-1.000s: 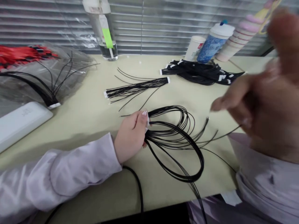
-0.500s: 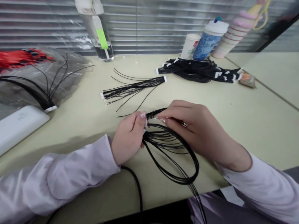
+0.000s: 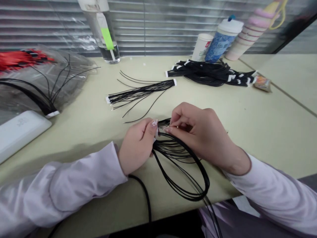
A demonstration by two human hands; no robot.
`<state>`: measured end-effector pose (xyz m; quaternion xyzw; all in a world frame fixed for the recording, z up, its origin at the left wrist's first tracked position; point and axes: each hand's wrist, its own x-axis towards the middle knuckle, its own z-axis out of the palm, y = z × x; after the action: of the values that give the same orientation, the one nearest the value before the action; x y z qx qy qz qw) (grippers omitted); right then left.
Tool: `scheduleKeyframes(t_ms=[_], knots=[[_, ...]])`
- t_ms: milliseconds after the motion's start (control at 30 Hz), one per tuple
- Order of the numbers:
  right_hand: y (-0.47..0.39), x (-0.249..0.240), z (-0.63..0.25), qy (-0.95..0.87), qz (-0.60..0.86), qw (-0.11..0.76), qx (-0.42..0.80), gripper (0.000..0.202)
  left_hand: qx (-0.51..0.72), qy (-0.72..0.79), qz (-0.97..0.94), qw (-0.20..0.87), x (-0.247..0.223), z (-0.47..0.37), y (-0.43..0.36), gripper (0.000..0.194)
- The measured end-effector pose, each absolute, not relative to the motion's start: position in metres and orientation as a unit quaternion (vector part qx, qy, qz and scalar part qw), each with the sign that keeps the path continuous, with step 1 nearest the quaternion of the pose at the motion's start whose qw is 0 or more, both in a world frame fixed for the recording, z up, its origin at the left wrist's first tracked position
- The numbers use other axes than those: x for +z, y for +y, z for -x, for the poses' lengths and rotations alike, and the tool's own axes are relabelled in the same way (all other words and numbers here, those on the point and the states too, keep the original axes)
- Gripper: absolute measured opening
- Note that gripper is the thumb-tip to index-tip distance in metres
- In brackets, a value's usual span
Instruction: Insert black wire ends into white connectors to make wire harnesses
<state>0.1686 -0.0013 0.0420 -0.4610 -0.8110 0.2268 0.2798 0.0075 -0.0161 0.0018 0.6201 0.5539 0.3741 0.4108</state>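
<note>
My left hand [image 3: 138, 145] is closed on a white connector [image 3: 156, 136] of a black wire harness [image 3: 206, 178], mostly hidden behind the thumb. Wires fan out from it to the right, and some bend round in a big loop and hang past the table edge. Close by, my right hand [image 3: 200, 132] pinches thumb against forefinger on a thin wire end just right of the connector. The wire's tip is too small to make out clearly. Beyond the hands lies another black wire bundle [image 3: 143, 91] with white connectors and several loose strands.
At the back right is a pile of black harnesses [image 3: 208, 73], with a small packet [image 3: 262, 83] beside it. Cups [image 3: 223, 39] and a water bottle [image 3: 106, 36] stand along the blinds. A plastic bag [image 3: 71, 79] and a white box-like device [image 3: 24, 134] lie left.
My right hand has shifted slightly left and its fingers have curled more, with the pinch nearer the connector. My left hand keeps its grip, almost unmoved.
</note>
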Motion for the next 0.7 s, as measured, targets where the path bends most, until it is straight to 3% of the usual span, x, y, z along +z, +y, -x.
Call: scheduleKeyframes(t_ms=[700], knots=[[-0.0014, 0.0447, -0.1693, -0.779, 0.474, 0.264, 0.313, 0.01, 0.345, 0.546, -0.68, 0.348, 0.0026, -0.006, -0.0155, 0.037]])
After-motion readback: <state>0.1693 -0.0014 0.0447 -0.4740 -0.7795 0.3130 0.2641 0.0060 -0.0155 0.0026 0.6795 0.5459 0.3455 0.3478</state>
